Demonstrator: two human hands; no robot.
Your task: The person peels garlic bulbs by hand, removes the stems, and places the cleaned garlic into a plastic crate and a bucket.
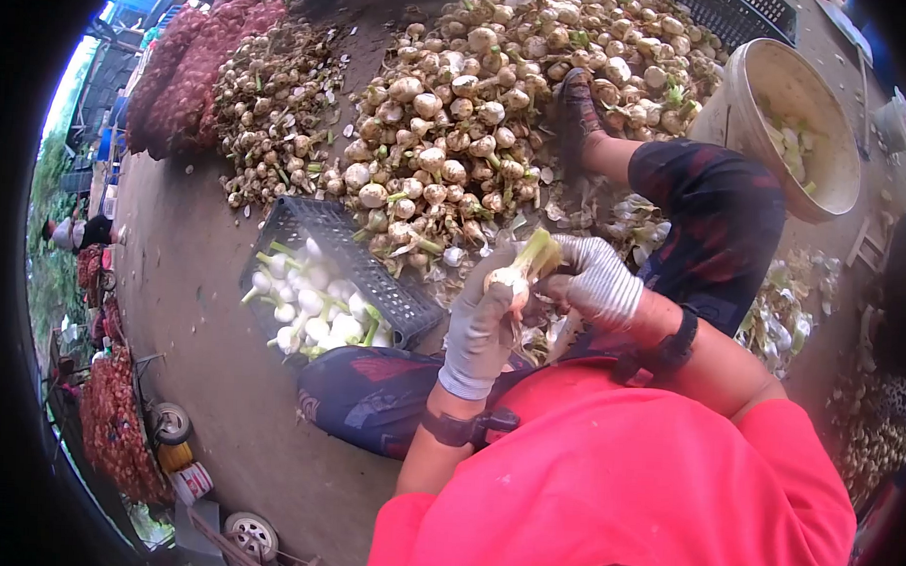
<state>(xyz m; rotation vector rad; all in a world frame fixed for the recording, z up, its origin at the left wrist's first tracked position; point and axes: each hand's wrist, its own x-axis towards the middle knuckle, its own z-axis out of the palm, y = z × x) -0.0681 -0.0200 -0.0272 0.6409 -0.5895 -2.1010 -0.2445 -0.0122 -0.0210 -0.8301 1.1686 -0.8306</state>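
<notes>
My left hand (479,329), in a white glove with grey fingers, is closed round a garlic bulb (513,277) with a short, thick green stem pointing up. Close against the bulb's right side is my right hand (601,280), gloved the same way, its fingers curled in. What those fingers pinch is hidden. Left of my hands stands a dark plastic crate (412,317) holding clean white garlic bulbs (318,298) with trimmed stems. Beyond my hands lies a large heap of unpeeled garlic (459,114).
A white bucket (724,103) with pale green scraps leans behind my bent knee. Peeled skins (781,309) litter the ground to the right. Red net sacks (191,74) stand at the far left, and another dark crate (742,19) at the back. A person (76,232) is far left.
</notes>
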